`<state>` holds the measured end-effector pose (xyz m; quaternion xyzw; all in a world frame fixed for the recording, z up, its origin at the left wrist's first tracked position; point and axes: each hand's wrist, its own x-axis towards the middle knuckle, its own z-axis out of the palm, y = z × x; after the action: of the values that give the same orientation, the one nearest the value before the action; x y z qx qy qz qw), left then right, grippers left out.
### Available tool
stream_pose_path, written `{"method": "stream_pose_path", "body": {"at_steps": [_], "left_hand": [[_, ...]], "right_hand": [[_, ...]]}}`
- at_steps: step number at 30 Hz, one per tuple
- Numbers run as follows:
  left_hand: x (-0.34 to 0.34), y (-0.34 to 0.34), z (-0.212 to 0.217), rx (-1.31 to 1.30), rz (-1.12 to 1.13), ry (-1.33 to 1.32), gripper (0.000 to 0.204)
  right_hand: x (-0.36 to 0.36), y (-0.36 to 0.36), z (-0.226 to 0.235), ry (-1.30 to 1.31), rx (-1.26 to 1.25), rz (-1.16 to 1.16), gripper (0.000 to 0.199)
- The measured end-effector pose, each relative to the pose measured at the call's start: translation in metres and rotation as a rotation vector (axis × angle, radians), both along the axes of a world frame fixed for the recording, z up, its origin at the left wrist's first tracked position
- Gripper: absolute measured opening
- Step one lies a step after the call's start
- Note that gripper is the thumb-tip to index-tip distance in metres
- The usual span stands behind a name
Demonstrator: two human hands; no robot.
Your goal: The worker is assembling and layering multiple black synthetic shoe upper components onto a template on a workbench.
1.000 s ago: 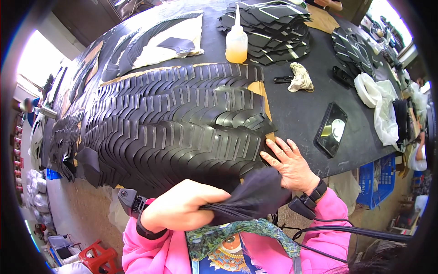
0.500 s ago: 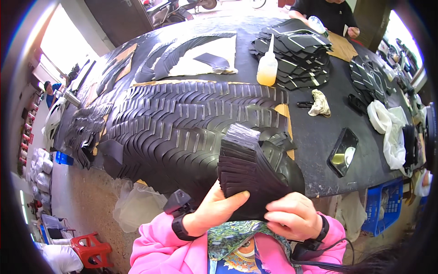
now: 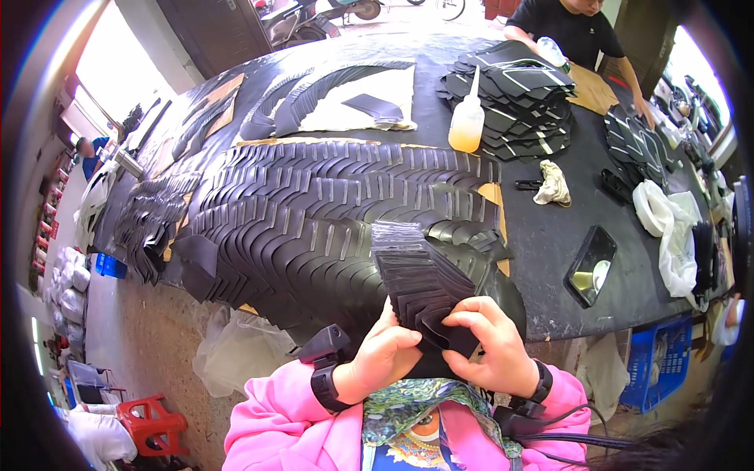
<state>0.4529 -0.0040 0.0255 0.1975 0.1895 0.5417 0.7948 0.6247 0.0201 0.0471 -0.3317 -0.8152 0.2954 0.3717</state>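
Observation:
A fanned stack of thin black leather-like pieces (image 3: 418, 271) rises in front of me, with a shiny strip along its far edges. My left hand (image 3: 378, 361) grips its near left side, thumb on top; the fingers underneath are mostly hidden. At the near right corner, my right hand (image 3: 496, 349) pinches some of the pieces between thumb and fingers, and their edges curl up there. Just beyond lie long overlapping rows of similar black pieces (image 3: 314, 255), each with a narrow shiny strip at one end.
A squeeze bottle of yellowish liquid (image 3: 466, 125) stands beside piled black panels with white lines (image 3: 528, 106). To the right are a crumpled cloth (image 3: 553, 185), a phone (image 3: 591, 265) and a white plastic bag (image 3: 677, 251). Across the table (image 3: 542, 251), another person (image 3: 581, 35) reaches toward more panels.
The fanned stack has narrowed and tilted, its pieces now stepped toward me. My right hand has moved up and left onto its corner. The other person's arm has stretched out to the right.

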Motion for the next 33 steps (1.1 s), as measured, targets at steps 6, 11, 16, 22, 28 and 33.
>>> {"method": "stream_pose_path", "body": {"at_steps": [6,11,16,22,28,33], "left_hand": [[0.002,-0.001,-0.009,0.061,0.020,0.205,0.059],[0.005,0.000,-0.005,0.149,0.047,0.359,0.060],[0.009,-0.004,-0.005,0.229,0.026,0.568,0.059],[0.006,-0.003,-0.009,0.383,0.178,0.483,0.041],[-0.037,-0.012,0.026,0.584,0.049,0.946,0.032],[-0.055,0.014,0.043,1.165,-0.363,1.025,0.035]], "right_hand": [[0.007,0.001,-0.003,0.117,-0.248,0.102,0.023],[0.002,-0.003,-0.007,0.158,-0.294,0.050,0.018],[-0.001,-0.005,-0.011,0.085,-0.130,-0.022,0.013],[0.013,-0.002,-0.004,0.225,-0.095,-0.077,0.007],[0.069,0.001,-0.011,0.332,-0.298,-0.471,0.011],[0.078,0.038,-0.057,0.670,-0.937,-0.150,0.023]]}}
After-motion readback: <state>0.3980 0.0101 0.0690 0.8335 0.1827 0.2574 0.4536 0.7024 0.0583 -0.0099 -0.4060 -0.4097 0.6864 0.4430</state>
